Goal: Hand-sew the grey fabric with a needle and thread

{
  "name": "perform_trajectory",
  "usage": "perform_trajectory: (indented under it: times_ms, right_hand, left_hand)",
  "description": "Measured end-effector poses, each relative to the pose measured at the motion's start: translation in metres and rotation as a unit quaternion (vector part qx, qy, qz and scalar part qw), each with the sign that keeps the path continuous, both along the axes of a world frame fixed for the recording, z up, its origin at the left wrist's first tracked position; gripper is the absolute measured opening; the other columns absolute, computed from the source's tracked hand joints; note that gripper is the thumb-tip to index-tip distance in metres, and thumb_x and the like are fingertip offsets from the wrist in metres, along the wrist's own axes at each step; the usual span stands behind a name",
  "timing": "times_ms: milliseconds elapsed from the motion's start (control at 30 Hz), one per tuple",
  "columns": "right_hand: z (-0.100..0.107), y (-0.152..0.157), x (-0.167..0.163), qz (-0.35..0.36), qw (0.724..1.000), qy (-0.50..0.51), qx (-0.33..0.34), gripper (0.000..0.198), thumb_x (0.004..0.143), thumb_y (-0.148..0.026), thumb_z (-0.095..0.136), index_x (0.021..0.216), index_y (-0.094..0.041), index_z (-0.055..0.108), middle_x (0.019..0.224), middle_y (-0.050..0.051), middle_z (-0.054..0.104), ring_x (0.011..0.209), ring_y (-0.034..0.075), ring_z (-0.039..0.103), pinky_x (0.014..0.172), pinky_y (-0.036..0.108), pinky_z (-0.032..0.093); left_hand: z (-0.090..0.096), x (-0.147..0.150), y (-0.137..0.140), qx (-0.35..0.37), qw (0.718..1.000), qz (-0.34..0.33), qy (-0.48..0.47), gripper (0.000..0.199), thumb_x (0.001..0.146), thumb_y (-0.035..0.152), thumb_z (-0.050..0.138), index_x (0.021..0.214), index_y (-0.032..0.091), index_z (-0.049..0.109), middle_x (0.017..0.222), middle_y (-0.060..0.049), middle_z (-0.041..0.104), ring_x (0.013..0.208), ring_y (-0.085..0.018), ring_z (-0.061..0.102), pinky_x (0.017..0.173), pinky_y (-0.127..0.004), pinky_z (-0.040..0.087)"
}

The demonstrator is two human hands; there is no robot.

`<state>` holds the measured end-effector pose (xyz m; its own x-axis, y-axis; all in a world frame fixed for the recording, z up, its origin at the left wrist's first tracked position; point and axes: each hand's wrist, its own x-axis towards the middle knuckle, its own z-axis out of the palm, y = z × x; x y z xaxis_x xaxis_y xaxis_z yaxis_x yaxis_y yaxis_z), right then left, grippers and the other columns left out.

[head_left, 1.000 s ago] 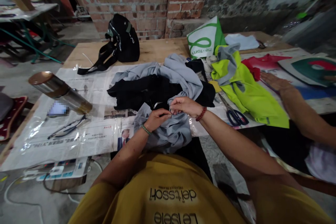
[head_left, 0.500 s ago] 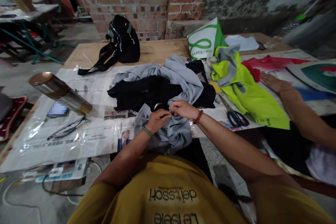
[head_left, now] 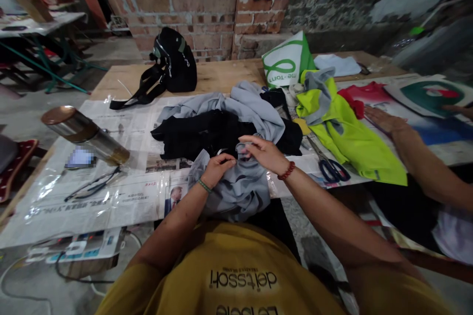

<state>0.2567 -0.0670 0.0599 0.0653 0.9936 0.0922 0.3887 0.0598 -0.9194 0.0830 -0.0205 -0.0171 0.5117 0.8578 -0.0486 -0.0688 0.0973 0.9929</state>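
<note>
A crumpled grey garment (head_left: 236, 192) hangs over the table's near edge, with a black part (head_left: 199, 130) spread behind it. My left hand (head_left: 218, 170) is over the grey cloth with thumb and forefinger pinched; whatever is between the tips is too small to make out. Beside it, my right hand (head_left: 264, 153) has its fingers apart at a raised fold of the same cloth. A small gap separates the two hands. Dark-handled scissors (head_left: 332, 170) lie to the right of my right hand.
Newspaper under clear plastic covers the table. Left are a steel flask (head_left: 86, 135) and glasses (head_left: 92, 184); behind, a black bag (head_left: 177, 61) and a green-white bag (head_left: 284, 64). Right are a neon-yellow garment (head_left: 351, 133), an iron (head_left: 424, 96) and another person's hand (head_left: 384, 119).
My hands have moved apart from their meeting point. The right fingers have gone from a pinch to spread. At the right, the iron has shifted left, with the other person's hand now showing on it.
</note>
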Motion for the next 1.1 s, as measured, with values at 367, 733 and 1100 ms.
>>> perform_trajectory:
  times_ms: [367, 733, 1100]
  right_hand:
    - [-0.042, -0.067, -0.016, -0.095, 0.979, -0.132, 0.122, 0.01, 0.084, -0.025, 0.054, 0.081, -0.022, 0.062, 0.072, 0.001, 0.061, 0.064, 0.013, 0.056, 0.063, 0.027, 0.048]
    - [-0.055, -0.045, -0.037, -0.118, 0.973, -0.142, 0.141, 0.009, 0.084, -0.025, 0.055, 0.088, -0.023, 0.063, 0.084, 0.004, 0.064, 0.07, 0.015, 0.059, 0.067, 0.029, 0.05]
    - [-0.06, -0.042, -0.043, -0.198, 0.972, -0.051, 0.112, 0.018, 0.084, -0.037, 0.057, 0.08, -0.022, 0.066, 0.074, 0.002, 0.064, 0.063, 0.014, 0.058, 0.057, 0.026, 0.047]
  left_hand:
    - [0.006, 0.002, -0.002, -0.08, 0.996, -0.002, -0.037, 0.028, 0.055, 0.036, 0.08, 0.07, 0.015, 0.07, 0.067, 0.0, 0.064, 0.062, -0.009, 0.051, 0.06, -0.022, 0.041]
    - [0.009, -0.001, -0.005, -0.082, 0.995, -0.029, -0.047, 0.032, 0.054, 0.039, 0.082, 0.072, 0.015, 0.07, 0.068, 0.001, 0.064, 0.063, -0.009, 0.052, 0.062, -0.023, 0.042]
    - [0.011, 0.0, -0.005, -0.109, 0.992, -0.028, -0.058, 0.036, 0.05, 0.04, 0.084, 0.071, 0.015, 0.07, 0.067, 0.001, 0.064, 0.062, -0.009, 0.052, 0.061, -0.023, 0.042]
